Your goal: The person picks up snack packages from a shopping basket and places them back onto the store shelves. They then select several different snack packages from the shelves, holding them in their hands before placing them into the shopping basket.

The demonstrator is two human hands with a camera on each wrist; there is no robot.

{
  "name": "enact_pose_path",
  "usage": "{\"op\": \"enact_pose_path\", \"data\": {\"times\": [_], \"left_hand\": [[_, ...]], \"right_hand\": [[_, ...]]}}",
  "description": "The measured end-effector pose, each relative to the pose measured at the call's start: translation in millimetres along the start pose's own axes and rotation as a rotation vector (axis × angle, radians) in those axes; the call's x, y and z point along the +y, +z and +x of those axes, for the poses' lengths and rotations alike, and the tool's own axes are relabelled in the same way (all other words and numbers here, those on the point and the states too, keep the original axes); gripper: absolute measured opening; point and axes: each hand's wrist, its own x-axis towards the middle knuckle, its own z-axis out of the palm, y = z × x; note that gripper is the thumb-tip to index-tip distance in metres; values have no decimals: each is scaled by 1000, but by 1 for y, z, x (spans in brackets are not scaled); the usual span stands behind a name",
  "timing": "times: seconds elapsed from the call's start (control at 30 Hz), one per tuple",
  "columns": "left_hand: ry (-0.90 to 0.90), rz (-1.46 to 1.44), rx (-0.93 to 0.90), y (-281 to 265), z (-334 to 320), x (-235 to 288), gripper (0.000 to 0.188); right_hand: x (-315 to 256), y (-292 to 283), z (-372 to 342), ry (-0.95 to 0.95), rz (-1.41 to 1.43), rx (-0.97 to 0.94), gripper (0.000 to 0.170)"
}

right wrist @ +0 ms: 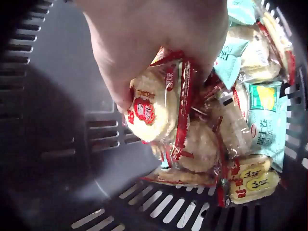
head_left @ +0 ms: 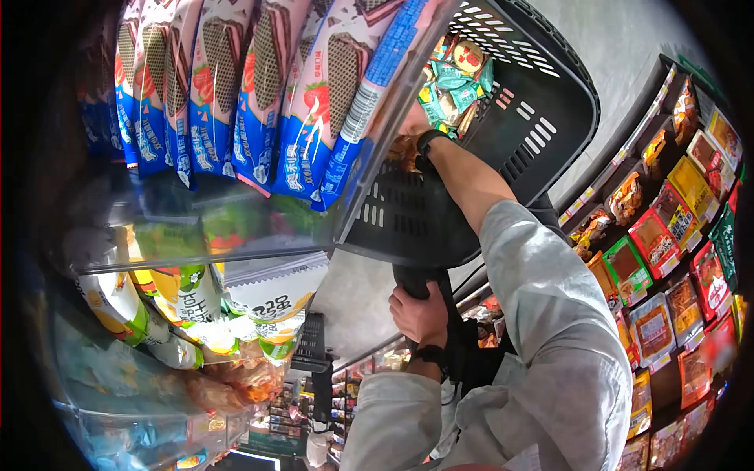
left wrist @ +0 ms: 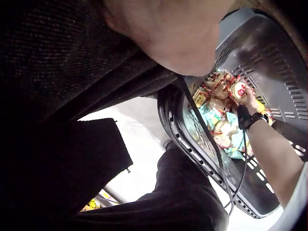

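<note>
Inside a black slotted basket [head_left: 542, 86], my right hand [head_left: 415, 122] reaches down among wrapped snacks. The right wrist view has the right hand [right wrist: 159, 43] gripping a round white cracker in a clear and red wrapper [right wrist: 149, 108]. More red-trimmed cracker packs [right wrist: 195, 144] and teal packets [right wrist: 269, 130] lie beneath and beside it. From the left wrist view, the same hand [left wrist: 248, 98] holds the cracker pack [left wrist: 238, 90] over the pile. My left hand [head_left: 422, 314] is curled round a black strap or handle [head_left: 420, 279] below the basket; its fingers are partly hidden.
A clear shelf bin at the left holds blue and pink wafer packs [head_left: 334, 102]. Below it are green and white bags [head_left: 188, 306]. Shelves of packaged snacks [head_left: 652, 337] line the right side. A dark trouser leg [left wrist: 178, 192] stands beside the basket.
</note>
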Motion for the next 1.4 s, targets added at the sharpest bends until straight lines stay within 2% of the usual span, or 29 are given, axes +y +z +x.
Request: {"op": "enact_pose_path", "data": {"times": [0.07, 0.13, 0.17, 0.23, 0.27, 0.33, 0.43, 0.47, 0.5, 0.53, 0.67, 0.7, 0.77, 0.87, 0.9, 0.93, 1.03, 1.13, 1.23, 1.27, 1.37, 1.4], "left_hand": [[5, 0, -1, -1, 0, 0, 56], [4, 6, -5, -3, 0, 1, 56], [1, 10, -8, -4, 1, 2, 56], [-6, 12, -14, -5, 0, 4, 56], [-10, 11, -15, -5, 0, 5, 57], [-13, 7, -16, -5, 1, 5, 57], [-12, -7, -23, -6, 1, 7, 57], [-12, -13, -24, -7, 1, 8, 57], [-12, -19, -26, -7, 0, 9, 57], [44, -13, 56, -5, 0, 9, 55], [-26, -22, -39, -11, 1, 14, 58], [-31, -21, -45, -12, 1, 14, 59], [-41, -23, -59, -12, 2, 13, 59], [-50, -28, -69, -11, 5, 10, 60], [-50, -28, -64, -9, 5, 9, 60], [-49, -25, -61, -9, 5, 7, 60], [2, -9, 26, -4, 4, 5, 59], [-7, -7, 14, -4, 4, 4, 59], [-2, -21, 43, -5, 4, 4, 59], [-3, -22, 41, -6, 4, 3, 59], [-17, -36, 11, -10, 3, 5, 58], [-32, -43, -14, -12, 3, 5, 58]], "right_hand": [[-1, 5, -3, -49, -41, 41, 97], [6, 12, -5, -10, 101, 26, 98], [9, 15, -2, 86, 300, -40, 99], [7, 10, -3, 147, 333, -103, 102], [2, 3, -8, 112, 170, -100, 104], [-35, -24, -16, 122, 26, -131, 103], [-105, -90, -32, 267, 79, -233, 94], [-141, -116, -40, 384, 185, -224, 84], [-110, -118, -35, 236, 239, -104, 73], [-113, -133, -34, 241, 329, -41, 68], [-87, -181, -15, 245, 666, 331, 47], [-110, -195, -18, 366, 769, 382, 48], [-93, -207, -9, 368, 756, 365, 49], [-61, -208, 10, 345, 783, 271, 64], [-63, -205, 13, 316, 782, 238, 68], [-65, -204, 13, 395, 817, 266, 72], [-65, -198, 20, 418, 814, 291, 85], [-62, -197, 19, 425, 704, 311, 86], [-71, -196, 10, 466, 697, 317, 81], [-76, -193, 5, 441, 709, 334, 74], [-85, -190, -6, 393, 888, 288, 93], [-88, -189, -9, 403, 876, 302, 88]]}}
